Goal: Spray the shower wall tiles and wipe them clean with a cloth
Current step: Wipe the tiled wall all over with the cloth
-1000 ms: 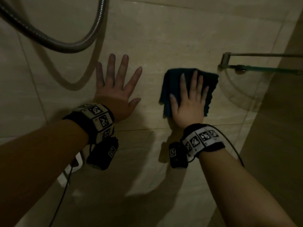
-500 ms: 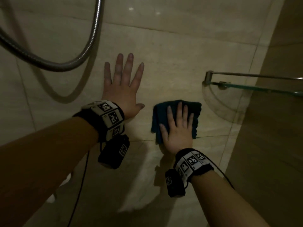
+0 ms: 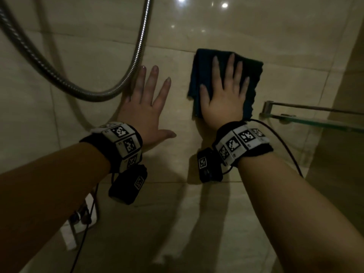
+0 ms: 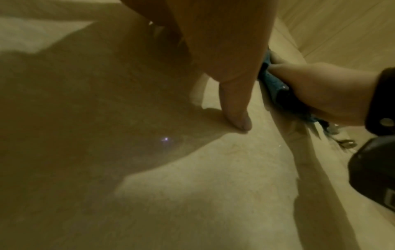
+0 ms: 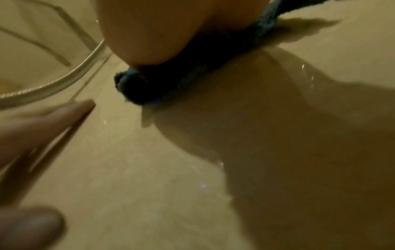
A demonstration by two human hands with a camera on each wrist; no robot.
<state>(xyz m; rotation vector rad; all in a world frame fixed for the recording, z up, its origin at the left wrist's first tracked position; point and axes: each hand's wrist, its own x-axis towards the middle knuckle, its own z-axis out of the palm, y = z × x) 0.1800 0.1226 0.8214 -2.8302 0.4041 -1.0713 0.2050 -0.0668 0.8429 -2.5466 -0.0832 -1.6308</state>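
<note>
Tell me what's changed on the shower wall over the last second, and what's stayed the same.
The right hand slid the dark cloth down the tile wall, then back up; half a second ago it sat below the glass shelf, now it is above it. Nothing was taken hold of or let go. The left hand stays flat on the wall beside the shower hose, fingers spread.

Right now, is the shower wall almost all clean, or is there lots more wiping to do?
Spraying looks done: no spray bottle is in either hand, and droplets glint on the beige wall tiles. Wiping is under way: the right hand presses the dark teal folded cloth flat on the wall, while the left hand rests open beside it. How much is left I cannot tell; clean and unwiped tiles look alike in this dim light.
</note>
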